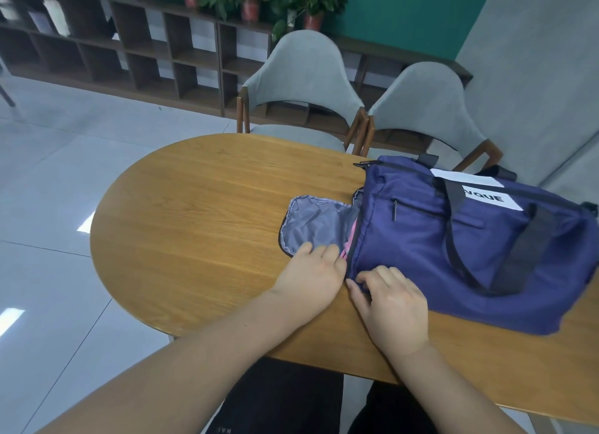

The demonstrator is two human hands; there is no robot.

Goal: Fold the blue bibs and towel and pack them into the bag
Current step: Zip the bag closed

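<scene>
A navy blue duffel bag (453,239) with black straps and a white label lies on its side on the wooden table (201,213). Its end flap (314,222) hangs open onto the table and shows grey lining. A strip of pink fabric (348,244) peeks out of the opening. My left hand (311,268) rests palm down on the flap's near corner at the opening. My right hand (392,307) pinches the bag's near lower corner by the zipper edge. No blue bibs or towel show outside the bag.
Two grey upholstered chairs (304,86) stand at the table's far side. Behind them runs a dark open shelf unit (136,44) with potted plants on top. The table's rounded end is to the left, with tiled floor beyond.
</scene>
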